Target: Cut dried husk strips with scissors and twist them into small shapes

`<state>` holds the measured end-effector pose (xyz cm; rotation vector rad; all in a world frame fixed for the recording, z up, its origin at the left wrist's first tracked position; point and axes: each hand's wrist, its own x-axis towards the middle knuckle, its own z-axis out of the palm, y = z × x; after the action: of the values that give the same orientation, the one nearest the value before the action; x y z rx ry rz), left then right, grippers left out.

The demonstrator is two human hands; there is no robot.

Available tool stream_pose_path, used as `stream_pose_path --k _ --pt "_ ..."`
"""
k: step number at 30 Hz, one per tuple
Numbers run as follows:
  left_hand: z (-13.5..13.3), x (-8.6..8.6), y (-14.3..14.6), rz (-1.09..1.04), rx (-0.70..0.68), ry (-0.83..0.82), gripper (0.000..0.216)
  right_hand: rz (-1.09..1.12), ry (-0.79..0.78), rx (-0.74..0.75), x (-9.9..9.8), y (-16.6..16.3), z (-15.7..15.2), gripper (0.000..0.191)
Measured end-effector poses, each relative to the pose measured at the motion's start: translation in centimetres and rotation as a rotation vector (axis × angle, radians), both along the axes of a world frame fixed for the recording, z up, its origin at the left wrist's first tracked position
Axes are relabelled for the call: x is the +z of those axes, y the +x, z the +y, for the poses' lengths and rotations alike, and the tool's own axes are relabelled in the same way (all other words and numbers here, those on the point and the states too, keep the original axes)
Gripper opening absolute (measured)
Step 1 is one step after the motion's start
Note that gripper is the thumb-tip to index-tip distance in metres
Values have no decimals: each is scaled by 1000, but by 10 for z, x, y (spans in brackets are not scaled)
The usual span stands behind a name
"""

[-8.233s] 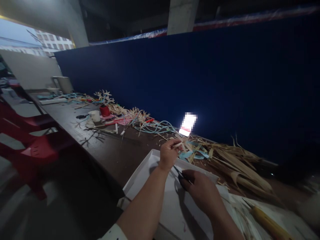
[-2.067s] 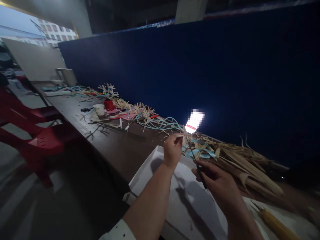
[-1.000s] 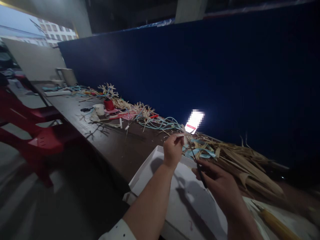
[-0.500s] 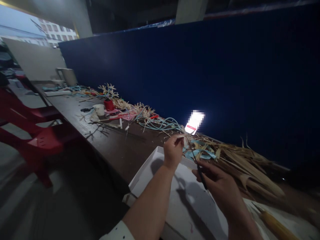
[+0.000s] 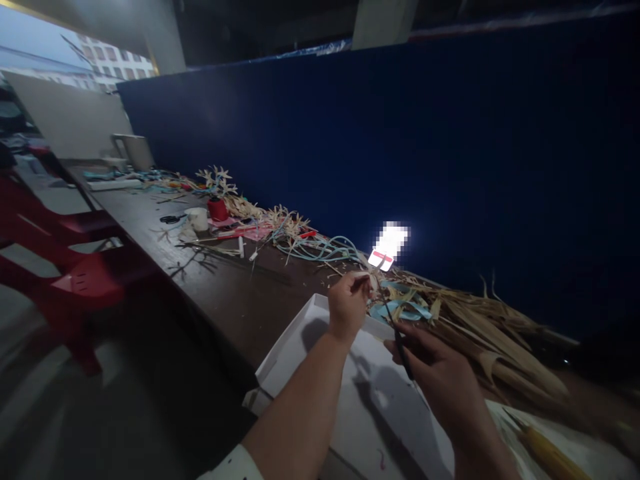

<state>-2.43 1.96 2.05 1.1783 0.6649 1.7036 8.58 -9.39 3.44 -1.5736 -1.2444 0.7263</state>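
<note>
Pale strips (image 5: pixel 373 283) sat pinched in left hand (image 5: pixel 346 303); right hand (image 5: pixel 440 373), lower right, gripped dark thin tool (image 5: pixel 399 343) slanting up-left toward strips, contact unclear.

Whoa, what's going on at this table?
A person's left hand pinches a small pale piece in its fingers. The right hand holds a thin dark tool pointing up toward it; whether they touch is hard to tell. Below the hands is a white tray. Beyond them a screen glows, and dry brown strips lie on the right.
</note>
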Motion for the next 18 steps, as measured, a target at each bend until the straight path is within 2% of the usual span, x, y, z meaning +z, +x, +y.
stream_pose_path --k 4,18 --pt "0 0 0 -20 -20 -9 14 -7 8 -6 -1 0 0 47" --pt "5 -6 2 21 71 42 12 -65 17 -15 3 -2 -1 45"
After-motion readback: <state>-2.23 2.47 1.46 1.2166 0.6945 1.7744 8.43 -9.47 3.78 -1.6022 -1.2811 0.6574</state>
